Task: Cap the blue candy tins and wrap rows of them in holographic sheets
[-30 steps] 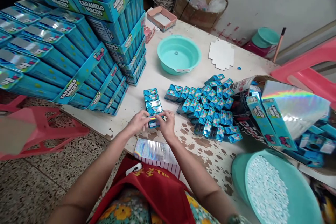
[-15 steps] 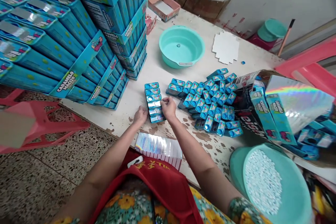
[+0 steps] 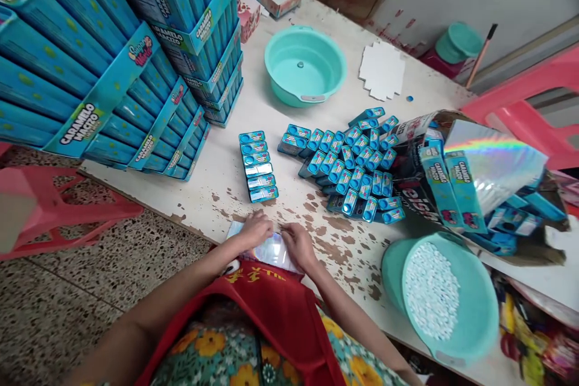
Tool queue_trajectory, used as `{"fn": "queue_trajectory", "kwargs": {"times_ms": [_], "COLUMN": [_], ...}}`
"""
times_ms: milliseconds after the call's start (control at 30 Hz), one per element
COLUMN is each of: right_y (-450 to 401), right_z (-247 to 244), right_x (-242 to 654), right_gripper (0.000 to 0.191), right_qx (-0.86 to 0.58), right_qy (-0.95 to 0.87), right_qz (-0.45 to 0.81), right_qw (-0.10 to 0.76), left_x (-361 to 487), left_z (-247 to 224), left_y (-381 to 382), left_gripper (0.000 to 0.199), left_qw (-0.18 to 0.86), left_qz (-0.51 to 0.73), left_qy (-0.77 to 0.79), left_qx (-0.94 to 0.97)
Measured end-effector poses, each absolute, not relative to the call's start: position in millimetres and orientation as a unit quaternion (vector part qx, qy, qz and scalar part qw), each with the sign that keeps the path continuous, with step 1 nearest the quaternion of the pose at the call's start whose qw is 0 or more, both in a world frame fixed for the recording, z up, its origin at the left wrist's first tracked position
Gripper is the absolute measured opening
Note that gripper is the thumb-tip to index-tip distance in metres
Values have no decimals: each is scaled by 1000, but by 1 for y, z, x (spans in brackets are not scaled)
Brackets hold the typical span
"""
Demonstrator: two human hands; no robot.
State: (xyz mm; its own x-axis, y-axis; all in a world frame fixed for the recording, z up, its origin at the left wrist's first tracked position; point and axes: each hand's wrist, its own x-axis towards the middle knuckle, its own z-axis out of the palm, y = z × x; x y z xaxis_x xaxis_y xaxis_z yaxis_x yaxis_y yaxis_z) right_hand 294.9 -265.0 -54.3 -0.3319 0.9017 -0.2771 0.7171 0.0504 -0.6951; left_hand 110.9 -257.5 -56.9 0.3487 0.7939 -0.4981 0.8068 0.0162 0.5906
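Note:
At the table's front edge lies a shiny silvery sheet of stickers [image 3: 274, 252], partly covered by my hands. My left hand [image 3: 257, 230] rests on its far left side with fingers curled closed at the edge. Beside it my right hand [image 3: 298, 246] pinches the sheet's far edge, thumb and forefinger together; any loose sticker between the fingers is too small to make out. Just beyond the hands stands a short column of blue tins [image 3: 257, 166], untouched. Shiny strips lie across the nearer tins, while the farther ones show round blue lids.
Many loose blue tins [image 3: 348, 163] stand to the right, beside an open carton [image 3: 416, 193]. Stacked display boxes [image 3: 108, 90] rise at left. A turquoise basin [image 3: 305, 66] sits behind; a bucket [image 3: 479, 307] of small white pieces stands front right. Pink stools [image 3: 67, 193] flank the table.
Both hands have left the column of tins and come back toward my body, onto the shiny sheet. The tins have stayed in their column. The view has shifted slightly.

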Motion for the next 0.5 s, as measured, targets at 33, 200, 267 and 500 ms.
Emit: {"fn": "queue_trajectory", "kwargs": {"times_ms": [33, 200, 267, 500], "right_y": [-268, -277, -282, -292], "right_z": [-52, -40, -39, -42], "right_x": [294, 286, 286, 293], "right_gripper": [20, 28, 31, 31], "right_qx": [-559, -513, -495, -431], "right_qy": [-735, -823, -840, -881], "right_qz": [366, 235, 212, 194], "right_qw": [113, 72, 65, 35], "left_x": [109, 102, 103, 107], "left_z": [-56, -52, -51, -56], "left_y": [-255, -248, -248, -250], "left_gripper": [19, 27, 26, 27], "left_qw": [440, 442, 442, 442], "left_qz": [-2, 5, 3, 9], "left_qy": [569, 582, 589, 612], "left_qx": [695, 682, 676, 656]}}
